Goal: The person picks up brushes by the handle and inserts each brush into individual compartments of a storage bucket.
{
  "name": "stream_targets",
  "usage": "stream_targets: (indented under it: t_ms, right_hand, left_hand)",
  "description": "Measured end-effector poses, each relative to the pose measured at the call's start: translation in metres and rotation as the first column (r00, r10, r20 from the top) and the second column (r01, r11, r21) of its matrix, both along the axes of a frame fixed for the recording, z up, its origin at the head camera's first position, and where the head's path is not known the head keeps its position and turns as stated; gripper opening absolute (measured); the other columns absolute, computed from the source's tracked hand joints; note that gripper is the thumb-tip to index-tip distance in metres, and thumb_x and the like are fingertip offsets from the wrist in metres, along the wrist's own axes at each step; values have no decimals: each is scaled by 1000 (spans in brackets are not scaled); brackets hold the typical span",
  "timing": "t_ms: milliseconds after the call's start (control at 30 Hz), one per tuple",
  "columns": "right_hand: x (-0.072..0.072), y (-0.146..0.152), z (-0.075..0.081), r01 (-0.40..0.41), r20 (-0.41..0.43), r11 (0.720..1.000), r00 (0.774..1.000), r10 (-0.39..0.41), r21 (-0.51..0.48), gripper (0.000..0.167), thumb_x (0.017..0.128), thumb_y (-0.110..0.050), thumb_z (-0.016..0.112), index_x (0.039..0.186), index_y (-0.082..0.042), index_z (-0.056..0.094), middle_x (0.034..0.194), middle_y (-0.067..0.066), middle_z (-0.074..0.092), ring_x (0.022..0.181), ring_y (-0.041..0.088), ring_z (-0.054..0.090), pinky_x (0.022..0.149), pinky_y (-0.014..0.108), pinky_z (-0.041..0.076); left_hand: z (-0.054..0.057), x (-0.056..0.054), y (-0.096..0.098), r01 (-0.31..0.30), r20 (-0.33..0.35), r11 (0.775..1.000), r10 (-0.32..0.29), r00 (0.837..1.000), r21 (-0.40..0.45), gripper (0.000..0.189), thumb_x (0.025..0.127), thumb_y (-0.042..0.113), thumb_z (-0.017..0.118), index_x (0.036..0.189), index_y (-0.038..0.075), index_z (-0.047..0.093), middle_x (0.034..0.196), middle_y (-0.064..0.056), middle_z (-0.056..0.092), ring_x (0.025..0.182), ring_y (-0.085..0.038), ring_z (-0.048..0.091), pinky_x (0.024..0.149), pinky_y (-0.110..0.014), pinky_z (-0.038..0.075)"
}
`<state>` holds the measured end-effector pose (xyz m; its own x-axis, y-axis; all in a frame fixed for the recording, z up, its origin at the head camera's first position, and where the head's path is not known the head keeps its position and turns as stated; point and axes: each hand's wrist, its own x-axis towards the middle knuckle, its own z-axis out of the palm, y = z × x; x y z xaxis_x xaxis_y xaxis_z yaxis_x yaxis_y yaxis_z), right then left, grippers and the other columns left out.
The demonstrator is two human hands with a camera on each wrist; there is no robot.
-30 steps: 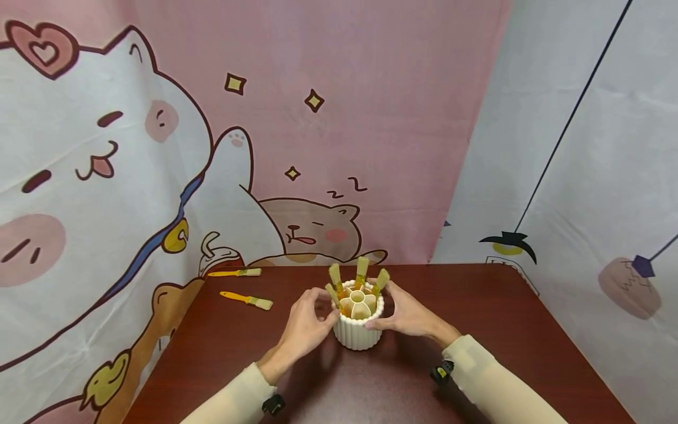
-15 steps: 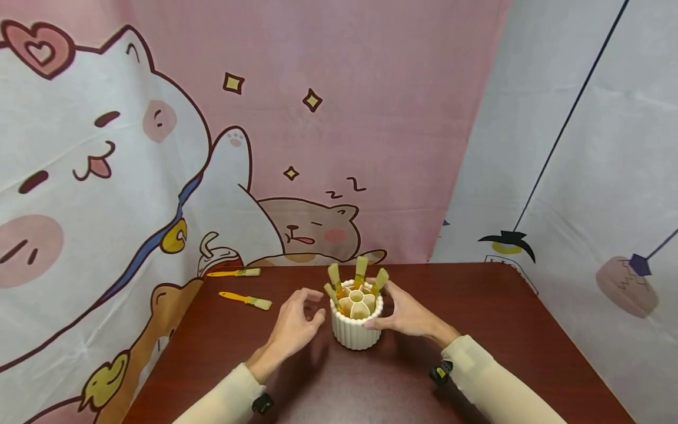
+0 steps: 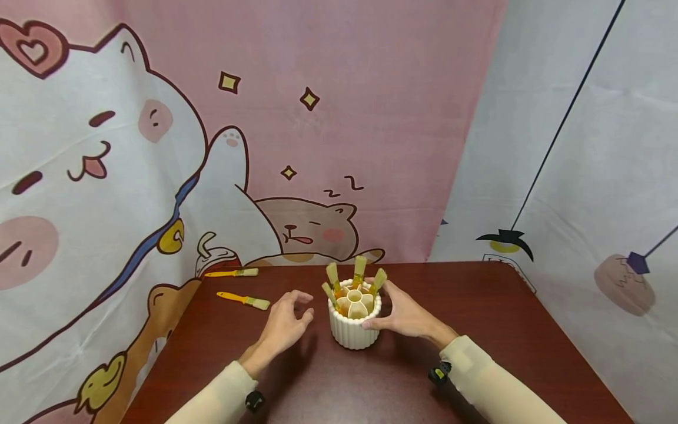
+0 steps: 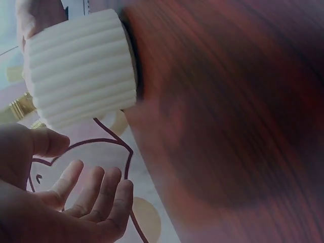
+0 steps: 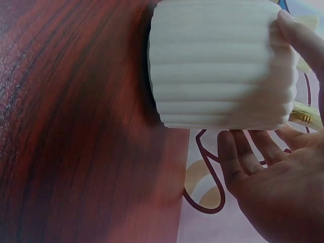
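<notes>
A white ribbed round holder [image 3: 354, 334] stands upright on the table, its inside split into petal-like compartments around a central tube. Several paintbrushes [image 3: 359, 271] sit in its left and far compartments, bristles up. My right hand [image 3: 405, 312] holds the holder's right side, thumb at the near rim and fingers along the wall in the right wrist view [image 5: 283, 177]. To the left, apart from the holder, my left hand [image 3: 283, 323] hovers with relaxed, slightly bent fingers and nothing in them. In the left wrist view its palm [image 4: 61, 212] shows below the holder [image 4: 83, 71].
Two yellow-handled paintbrushes, one at the far left edge [image 3: 231, 273] and one nearer [image 3: 243, 300], lie on the dark red-brown table [image 3: 477, 353]. A pink cartoon-printed cloth [image 3: 371, 118] hangs behind the table, and a pale one [image 3: 572, 176] hangs at the right.
My left hand has let go of the holder's left side and moved left, away from it. The right hand stays on the holder, which keeps its place.
</notes>
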<state>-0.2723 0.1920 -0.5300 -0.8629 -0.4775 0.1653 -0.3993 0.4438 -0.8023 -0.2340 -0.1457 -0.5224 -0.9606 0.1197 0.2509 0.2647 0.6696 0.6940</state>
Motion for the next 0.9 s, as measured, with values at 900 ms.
stream_targets:
  t_ms: [900]
  right_hand:
    - [10, -7, 1, 70, -59, 998, 996, -69, 11, 111, 86, -51, 105, 172, -11, 48, 168, 12, 62, 142, 28, 70, 118, 48, 59]
  left_hand:
    - [-22, -28, -61, -186, -57, 959, 178, 982, -214, 37, 106, 14, 81, 141, 5, 74, 140, -25, 71, 97, -29, 72, 87, -52, 65]
